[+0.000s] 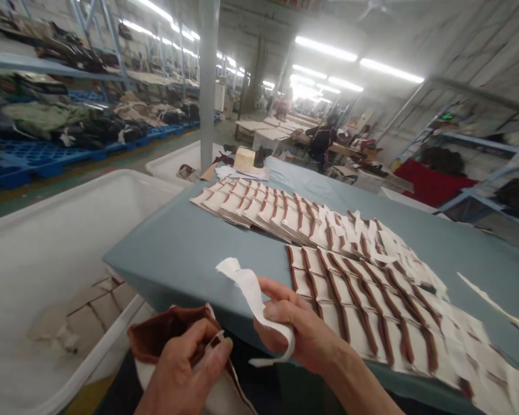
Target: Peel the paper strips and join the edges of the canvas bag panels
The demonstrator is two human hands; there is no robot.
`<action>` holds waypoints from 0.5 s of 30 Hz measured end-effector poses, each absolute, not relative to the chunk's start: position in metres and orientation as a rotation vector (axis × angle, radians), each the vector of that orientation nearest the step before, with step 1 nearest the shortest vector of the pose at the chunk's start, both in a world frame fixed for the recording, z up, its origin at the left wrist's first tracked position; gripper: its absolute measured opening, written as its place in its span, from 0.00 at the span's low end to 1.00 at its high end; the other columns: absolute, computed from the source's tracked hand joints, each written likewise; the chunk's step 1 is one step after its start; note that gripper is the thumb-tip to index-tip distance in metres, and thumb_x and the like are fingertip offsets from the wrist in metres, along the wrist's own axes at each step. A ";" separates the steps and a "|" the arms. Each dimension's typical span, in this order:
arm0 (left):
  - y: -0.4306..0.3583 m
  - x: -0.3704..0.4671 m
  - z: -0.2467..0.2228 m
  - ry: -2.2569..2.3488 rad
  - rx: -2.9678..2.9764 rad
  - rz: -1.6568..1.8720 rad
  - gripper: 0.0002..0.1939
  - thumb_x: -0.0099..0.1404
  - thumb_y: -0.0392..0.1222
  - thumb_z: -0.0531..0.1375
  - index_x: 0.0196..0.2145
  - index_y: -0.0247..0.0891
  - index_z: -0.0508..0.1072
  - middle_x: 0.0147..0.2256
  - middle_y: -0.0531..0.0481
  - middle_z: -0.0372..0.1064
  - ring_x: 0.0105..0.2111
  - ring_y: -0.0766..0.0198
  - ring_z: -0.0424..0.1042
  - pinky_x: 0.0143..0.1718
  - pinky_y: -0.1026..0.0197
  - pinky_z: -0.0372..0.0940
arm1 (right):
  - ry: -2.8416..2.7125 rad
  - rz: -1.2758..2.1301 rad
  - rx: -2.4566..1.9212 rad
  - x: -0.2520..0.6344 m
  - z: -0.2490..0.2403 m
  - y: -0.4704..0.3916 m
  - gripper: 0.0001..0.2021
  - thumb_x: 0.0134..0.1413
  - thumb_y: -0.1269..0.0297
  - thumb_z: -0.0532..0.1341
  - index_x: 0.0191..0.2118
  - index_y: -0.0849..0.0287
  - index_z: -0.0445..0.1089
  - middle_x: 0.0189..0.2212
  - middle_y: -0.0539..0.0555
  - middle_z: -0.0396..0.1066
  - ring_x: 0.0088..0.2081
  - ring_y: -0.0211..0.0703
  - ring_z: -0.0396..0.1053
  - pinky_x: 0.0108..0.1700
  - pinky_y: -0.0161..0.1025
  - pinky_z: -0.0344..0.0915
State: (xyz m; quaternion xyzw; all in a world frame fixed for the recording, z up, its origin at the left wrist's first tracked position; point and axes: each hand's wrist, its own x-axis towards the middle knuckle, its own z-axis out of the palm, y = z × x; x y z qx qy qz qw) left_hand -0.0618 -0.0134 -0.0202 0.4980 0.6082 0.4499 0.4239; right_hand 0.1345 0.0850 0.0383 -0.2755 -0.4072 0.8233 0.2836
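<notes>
My left hand (190, 363) pinches the edge of a cream fabric piece with a brown lining (168, 328), low in front of me at the table's near edge. Between the thumb and fingers of my right hand (289, 323) is a white fabric strip (251, 291), its upper end sticking up and its lower end curling down. To the right of that hand, rows of cream fabric pieces with brown edges (354, 305) lie overlapped on the table. A second long row of such pieces (268, 210) stretches behind them, with loose white strips (354, 230) on its right part.
The blue-green covered table (164, 242) fills the middle. At its left stands a white bin (125, 190) with cream pieces (86, 317) inside. A grey post (207, 86) rises behind the table's far left corner. Shelves line the left, and a person (322, 138) sits far back.
</notes>
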 end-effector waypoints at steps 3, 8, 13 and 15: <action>-0.008 -0.056 -0.026 1.519 1.208 1.094 0.23 0.70 0.66 0.63 0.33 0.43 0.78 0.30 0.51 0.79 0.31 0.55 0.75 0.38 0.58 0.70 | -1.051 2.204 -0.744 0.126 0.028 0.068 0.18 0.51 0.64 0.71 0.50 0.58 0.81 0.17 0.39 0.59 0.18 0.30 0.45 0.21 0.30 0.44; 0.017 -0.065 -0.069 1.509 1.117 1.035 0.31 0.63 0.71 0.64 0.44 0.39 0.78 0.27 0.49 0.79 0.30 0.49 0.78 0.34 0.56 0.66 | -1.029 2.185 -0.767 0.125 0.008 0.077 0.13 0.49 0.65 0.70 0.43 0.58 0.78 0.17 0.38 0.55 0.20 0.31 0.42 0.22 0.30 0.43; 0.053 -0.059 -0.090 1.349 1.035 1.024 0.44 0.63 0.67 0.71 0.65 0.33 0.71 0.26 0.55 0.77 0.27 0.53 0.78 0.31 0.57 0.67 | -1.058 2.172 -0.739 0.133 0.013 0.099 0.16 0.48 0.64 0.72 0.44 0.58 0.75 0.17 0.35 0.52 0.21 0.32 0.37 0.23 0.30 0.43; 0.068 -0.051 -0.092 1.259 1.011 1.002 0.33 0.71 0.62 0.69 0.62 0.35 0.74 0.32 0.52 0.80 0.27 0.58 0.77 0.32 0.57 0.71 | -1.072 2.160 -0.728 0.135 0.018 0.108 0.16 0.48 0.64 0.73 0.44 0.58 0.75 0.17 0.35 0.51 0.21 0.32 0.36 0.22 0.31 0.42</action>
